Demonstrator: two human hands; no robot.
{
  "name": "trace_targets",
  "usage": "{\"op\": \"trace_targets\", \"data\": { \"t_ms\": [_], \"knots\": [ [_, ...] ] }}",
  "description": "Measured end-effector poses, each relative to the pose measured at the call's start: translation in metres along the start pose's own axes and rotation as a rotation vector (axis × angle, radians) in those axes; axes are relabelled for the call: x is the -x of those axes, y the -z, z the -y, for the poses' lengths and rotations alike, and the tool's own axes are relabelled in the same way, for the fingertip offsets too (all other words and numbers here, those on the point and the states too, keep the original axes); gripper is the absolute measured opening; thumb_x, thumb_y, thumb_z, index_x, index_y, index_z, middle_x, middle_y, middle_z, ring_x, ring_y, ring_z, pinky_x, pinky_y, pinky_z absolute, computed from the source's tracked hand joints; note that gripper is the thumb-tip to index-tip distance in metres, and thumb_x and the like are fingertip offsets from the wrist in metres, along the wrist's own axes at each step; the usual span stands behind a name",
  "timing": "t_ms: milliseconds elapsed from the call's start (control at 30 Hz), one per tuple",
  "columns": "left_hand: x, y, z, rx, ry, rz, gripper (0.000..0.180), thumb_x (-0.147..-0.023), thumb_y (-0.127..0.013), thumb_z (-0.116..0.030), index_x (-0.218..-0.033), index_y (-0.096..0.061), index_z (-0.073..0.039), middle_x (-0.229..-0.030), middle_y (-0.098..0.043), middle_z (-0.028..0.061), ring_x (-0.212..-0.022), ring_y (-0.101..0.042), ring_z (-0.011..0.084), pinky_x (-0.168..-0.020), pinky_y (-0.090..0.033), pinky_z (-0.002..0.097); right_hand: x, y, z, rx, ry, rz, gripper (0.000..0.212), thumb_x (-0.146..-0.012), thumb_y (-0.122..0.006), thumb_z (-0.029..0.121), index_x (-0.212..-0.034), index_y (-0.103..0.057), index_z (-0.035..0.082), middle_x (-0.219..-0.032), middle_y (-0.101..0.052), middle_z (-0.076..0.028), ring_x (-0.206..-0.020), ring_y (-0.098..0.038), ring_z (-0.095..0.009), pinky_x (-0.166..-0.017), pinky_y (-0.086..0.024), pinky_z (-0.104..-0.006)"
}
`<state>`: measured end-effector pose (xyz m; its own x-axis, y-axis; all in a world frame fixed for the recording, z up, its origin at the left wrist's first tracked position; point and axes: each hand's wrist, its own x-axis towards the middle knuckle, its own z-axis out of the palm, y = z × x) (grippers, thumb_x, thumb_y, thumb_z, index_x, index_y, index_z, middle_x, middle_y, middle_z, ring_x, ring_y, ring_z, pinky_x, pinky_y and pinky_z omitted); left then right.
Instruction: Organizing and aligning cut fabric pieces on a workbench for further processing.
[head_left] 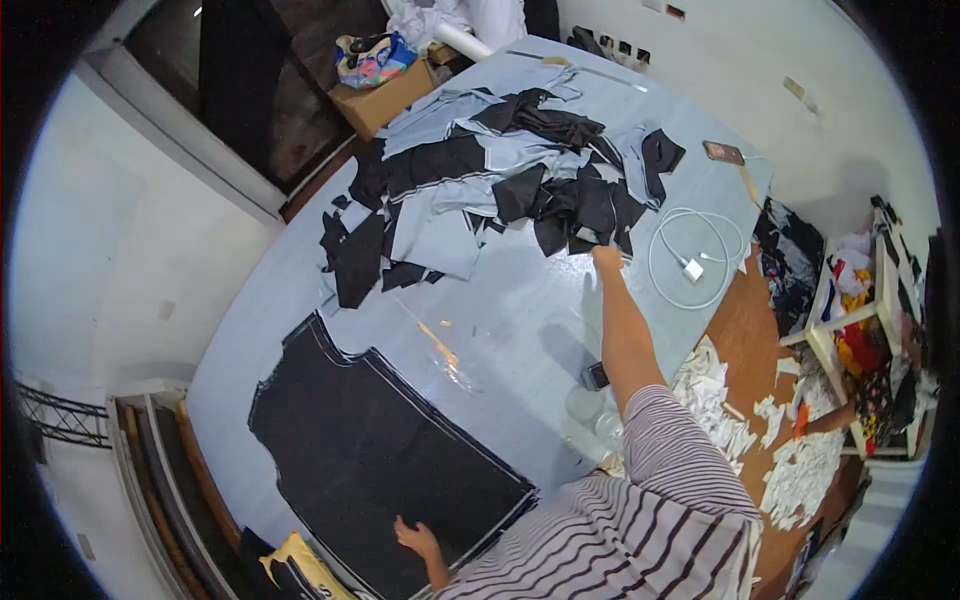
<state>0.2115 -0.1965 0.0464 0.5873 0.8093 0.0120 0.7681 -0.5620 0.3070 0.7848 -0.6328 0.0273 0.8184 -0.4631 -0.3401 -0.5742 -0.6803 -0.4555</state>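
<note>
A stack of dark fabric panels point(370, 450), cut in a garment shape with light chalk-like lines along its edges, lies flat on the near left of the table. Over its lower part is my left hand point(418, 540), fingers spread, holding nothing. My right arm stretches far across the table. At the near edge of a heap of black and grey fabric pieces point(440, 225), my right hand point(607, 259) is closed on a black fabric piece point(596, 212); its fingertips are partly hidden.
On the pale table point(520, 340), a white charger cable point(692, 270) lies coiled right of my arm, with a phone point(723, 152) beyond. Clear containers point(590, 410) and a small dark object point(596, 376) stand by my right elbow. Fabric scraps point(805, 480) cover the floor. A cardboard box point(385, 98) sits behind.
</note>
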Motion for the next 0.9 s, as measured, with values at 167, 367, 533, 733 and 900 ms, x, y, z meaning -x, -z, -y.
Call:
{"op": "trace_targets", "data": {
  "t_ms": [167, 367, 533, 733, 900],
  "knots": [
    [-0.017, -0.006, -0.061, 0.136, -0.16, -0.002, 0.051, -0.069, -0.053, -0.002, -0.118, -0.04, -0.003, -0.118, -0.041, 0.018, -0.111, -0.035, 0.0333, -0.095, -0.025, 0.0405, -0.047, 0.019, -0.015, 0.161, 0.212, -0.011, 0.037, -0.067, -0.049, 0.028, -0.09, -0.063, 0.004, -0.098, -0.056, -0.021, -0.095, -0.054, -0.03, -0.079, -0.042, -0.0375],
    [-0.07, -0.003, -0.179, 0.254, -0.473, 0.023, 0.047, -0.071, -0.051, -0.001, -0.117, -0.042, -0.002, -0.117, -0.043, 0.0171, -0.111, -0.036, 0.0323, -0.095, -0.026, 0.0395, -0.048, 0.138, 0.068, -0.244, 0.74, 0.115, 0.025, -0.073, -0.044, 0.012, -0.086, -0.063, 0.003, -0.076, -0.061, -0.009, -0.07, -0.056, -0.019, -0.061, -0.043, -0.0296],
    [-0.086, 0.034, -0.297, 0.447, -0.882, 0.075, 0.043, -0.071, -0.051, -0.001, -0.114, -0.044, -0.001, -0.115, -0.044, 0.0163, -0.108, -0.038, 0.0327, -0.093, -0.029, 0.0381, 0.072, 0.29, 0.139, -0.764, 0.94, 0.332, 0.031, -0.074, -0.042, 0.01, -0.095, -0.057, -0.006, -0.097, -0.058, -0.011, -0.076, -0.051, -0.011, -0.077, -0.041, -0.0227],
    [-0.068, 0.091, -0.364, 0.703, -1.188, 0.003, 0.044, -0.073, -0.057, -0.011, -0.115, -0.044, -0.004, -0.117, -0.043, 0.0145, -0.107, -0.04, 0.0314, -0.091, -0.031, 0.0396, 0.238, 0.369, 0.19, -1.108, 1.353, 0.45, 0.035, -0.078, -0.044, 0.014, -0.103, -0.05, -0.009, -0.114, -0.05, -0.015, -0.088, -0.055, -0.016, -0.089, -0.039, -0.0322],
    [-0.045, 0.159, -0.358, 0.681, -1.294, 0.047, 0.048, -0.074, -0.058, -0.023, -0.117, -0.043, -0.006, -0.119, -0.043, 0.0129, -0.109, -0.04, 0.0299, -0.092, -0.032, 0.0375, 0.377, 0.386, 0.217, -0.968, 1.491, 0.352, 0.033, -0.08, -0.046, 0.014, -0.105, -0.049, -0.007, -0.105, -0.054, -0.011, -0.086, -0.055, -0.014, -0.087, -0.04, -0.0315]
  ]
}}
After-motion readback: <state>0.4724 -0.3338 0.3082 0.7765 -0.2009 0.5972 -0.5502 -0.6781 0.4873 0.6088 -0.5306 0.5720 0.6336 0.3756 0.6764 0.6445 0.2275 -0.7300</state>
